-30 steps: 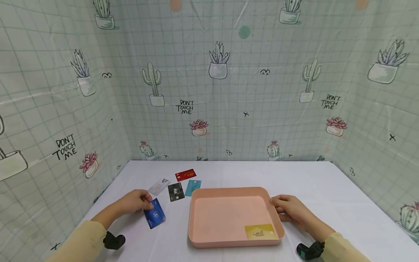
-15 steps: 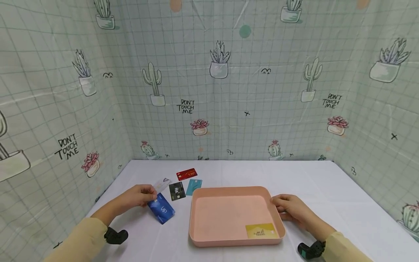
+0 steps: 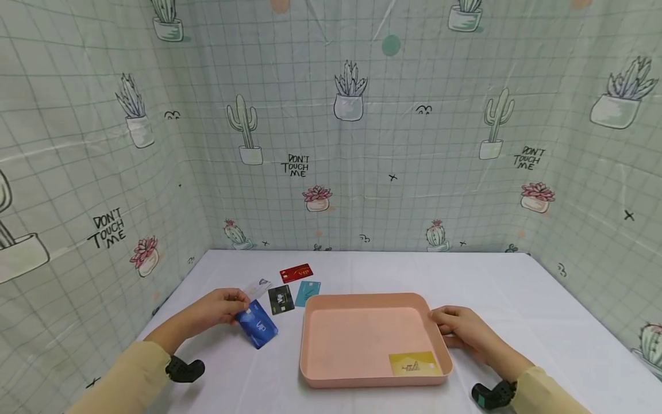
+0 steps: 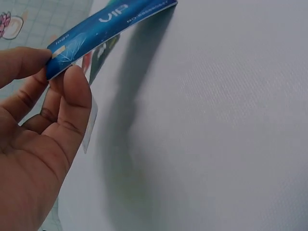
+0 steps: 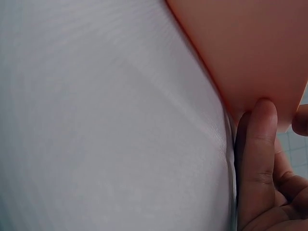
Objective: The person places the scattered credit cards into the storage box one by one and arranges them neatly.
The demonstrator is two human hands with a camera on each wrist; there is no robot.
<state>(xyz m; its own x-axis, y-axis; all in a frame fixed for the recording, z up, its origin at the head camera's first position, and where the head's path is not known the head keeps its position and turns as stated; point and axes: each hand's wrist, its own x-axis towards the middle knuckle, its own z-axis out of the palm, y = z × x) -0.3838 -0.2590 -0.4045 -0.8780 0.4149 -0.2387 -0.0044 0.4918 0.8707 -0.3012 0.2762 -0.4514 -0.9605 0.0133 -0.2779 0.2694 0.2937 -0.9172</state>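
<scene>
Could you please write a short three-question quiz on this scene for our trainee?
1. What does the left hand hold?
A) the yellow card
B) the blue card
C) nothing

2. True or false: the right hand touches the pink tray.

3. Leaving out the held card, how many cards lie on the white tabletop outside the tray?

Key:
1. B
2. True
3. Four: the red card, black card, teal card and a pale card, partly hidden.

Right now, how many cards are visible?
6: blue VIP card in left grip; yellow card in pink tray; on the table, red VIP card farthest back, teal card near the tray, black VIP card beside it, pale card partly behind the grip. Others may be hidden.
</scene>
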